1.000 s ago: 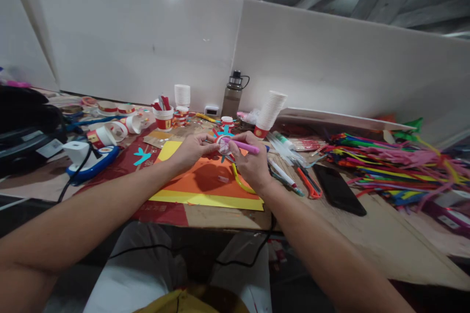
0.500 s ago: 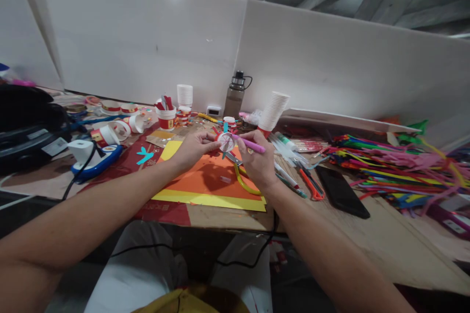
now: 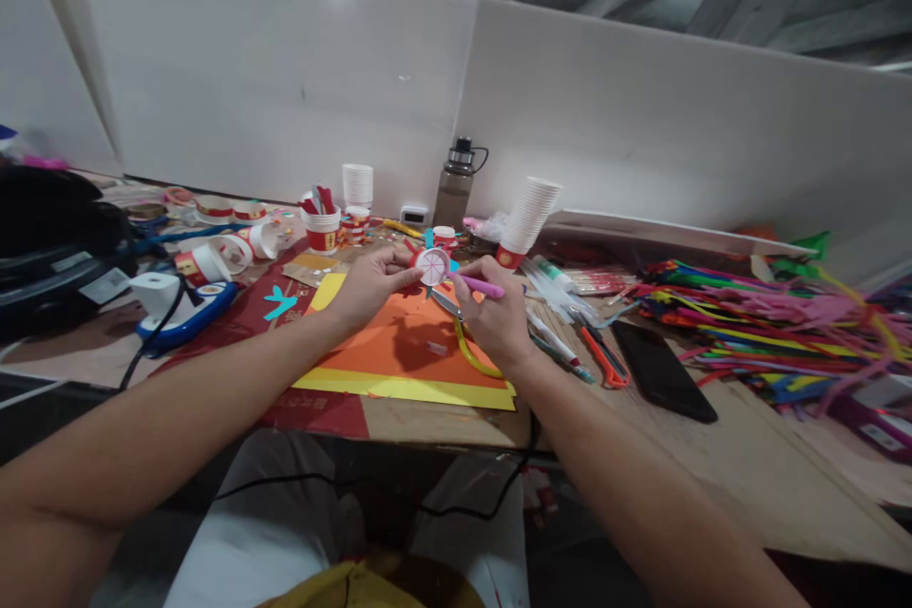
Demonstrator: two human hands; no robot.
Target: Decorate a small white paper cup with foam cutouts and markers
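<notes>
My left hand is closed on a small cut paper cup, its thumb at the rim of the round white base. Pink lines cross on that base like spokes, and red and turquoise strips stick out around it. My right hand grips a pink marker pen, whose tip end lies close to the right edge of the base; whether it touches, I cannot tell. Below the hands are orange paper on yellow paper, and scissors with a yellow handle, partly hidden by my right hand.
Stacked white cups and a water bottle stand at the back. To the right lie a black phone, an orange-handled cutter and many coloured pipe cleaners. A blue-and-white toy boat sits left, near several cut cups.
The cup has turned in my left hand, so its lined white base and its strips point differently. My right hand with the marker has shifted slightly down and left, uncovering more of the base.
</notes>
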